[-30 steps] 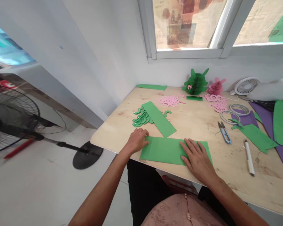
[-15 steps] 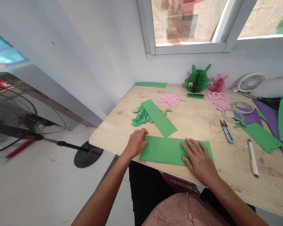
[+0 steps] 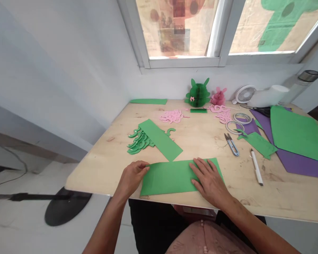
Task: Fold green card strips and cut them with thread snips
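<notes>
Green sheet [image 3: 166,178]: flat on the table [image 3: 103,162] at its near edge, the center for the clock directions below.
Left hand [image 3: 132,176]: at 9 o'clock, narrow, thumb and fingertips closed on the sheet's far left corner.
Right hand [image 3: 209,181]: at 3 o'clock, wide, palm down with fingers slightly spread over the sheet's right part.
Green strip [image 3: 160,139]: at 11 o'clock, slanted, lying partly over the curved green pieces [image 3: 137,143] at 10.
Pink cutouts [image 3: 171,116]: in a pile near 12 o'clock.
Green paper figure [image 3: 198,95]: farther back, between 12 and 1.
Tape rolls [image 3: 238,122]: between 1 and 2.
Blue-handled snips [image 3: 231,144]: at 2 o'clock.
White pen [image 3: 256,167]: toward 3, beyond the right hand.
</notes>
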`<state>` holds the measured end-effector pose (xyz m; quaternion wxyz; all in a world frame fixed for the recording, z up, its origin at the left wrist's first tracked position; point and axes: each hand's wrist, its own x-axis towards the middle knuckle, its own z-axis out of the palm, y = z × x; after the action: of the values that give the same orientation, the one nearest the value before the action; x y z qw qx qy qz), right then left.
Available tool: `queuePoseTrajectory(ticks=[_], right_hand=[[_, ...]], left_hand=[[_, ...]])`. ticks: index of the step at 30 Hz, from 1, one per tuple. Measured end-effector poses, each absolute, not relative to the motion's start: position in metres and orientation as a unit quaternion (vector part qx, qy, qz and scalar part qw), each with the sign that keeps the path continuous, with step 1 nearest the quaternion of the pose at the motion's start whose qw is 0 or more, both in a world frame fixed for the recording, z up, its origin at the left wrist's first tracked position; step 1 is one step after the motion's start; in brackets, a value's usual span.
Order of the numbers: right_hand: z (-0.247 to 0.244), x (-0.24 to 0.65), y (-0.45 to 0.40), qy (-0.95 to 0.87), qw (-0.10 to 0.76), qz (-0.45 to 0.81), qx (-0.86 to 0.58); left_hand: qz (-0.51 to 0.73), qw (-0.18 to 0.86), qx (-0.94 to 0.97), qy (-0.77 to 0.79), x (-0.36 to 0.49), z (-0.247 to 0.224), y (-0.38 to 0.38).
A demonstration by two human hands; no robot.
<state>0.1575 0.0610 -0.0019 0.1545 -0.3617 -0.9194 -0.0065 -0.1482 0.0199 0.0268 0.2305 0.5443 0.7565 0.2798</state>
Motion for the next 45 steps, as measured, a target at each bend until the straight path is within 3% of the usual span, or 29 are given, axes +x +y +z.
queuePoseTrajectory(ticks=[12, 27, 45], right_hand=[[0.01, 0.16, 0.065, -0.902, 0.186, 0.046, -0.388], [0.028, 0.118, 0.098, -0.879, 0.245, 0.123, -0.391], [0.017, 0.11, 0.117, -0.841, 0.287, 0.211, -0.408]], left_hand=[[0.444, 0.384, 0.479, 0.653, -0.144, 0.038, 0.041], [0.429, 0.502, 0.479, 0.578, -0.079, 0.027, 0.074], [0.43, 0.578, 0.412, 0.559, -0.076, 0.034, 0.07]])
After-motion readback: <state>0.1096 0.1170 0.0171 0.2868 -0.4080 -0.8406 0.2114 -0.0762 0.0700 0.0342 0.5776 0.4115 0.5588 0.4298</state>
